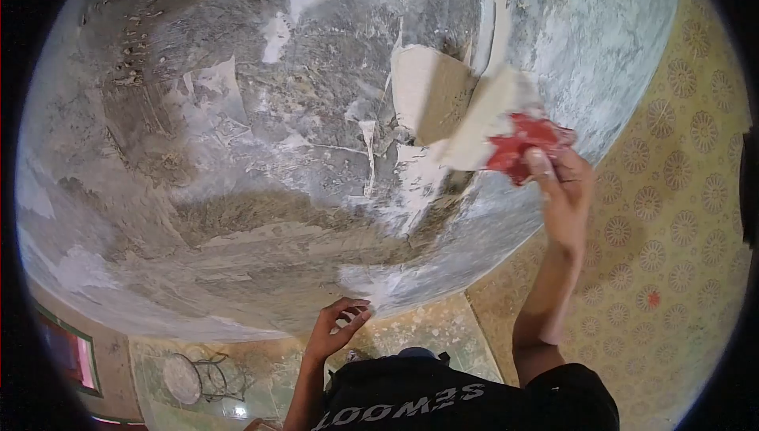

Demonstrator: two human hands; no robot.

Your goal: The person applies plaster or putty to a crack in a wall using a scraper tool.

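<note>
My right hand (563,182) is closed round the red handle (526,146) of a wide putty knife (484,119). Its pale, slightly blurred blade points up and left, close against a patchy grey-and-white wall (316,146). Left of the blade, a cream patch of filler (409,83) shows on the wall, partly in the tool's shadow. Lower down, my left hand (338,328) holds nothing, its fingers loosely bent and apart, near the bottom edge of the grey surface.
Yellow patterned wall covering (648,202) runs down the right side. At lower left a round-topped stool (183,378) stands on a greenish, spattered floor (269,368). A framed opening (67,348) lies at far left. My black shirt (466,399) fills the bottom middle.
</note>
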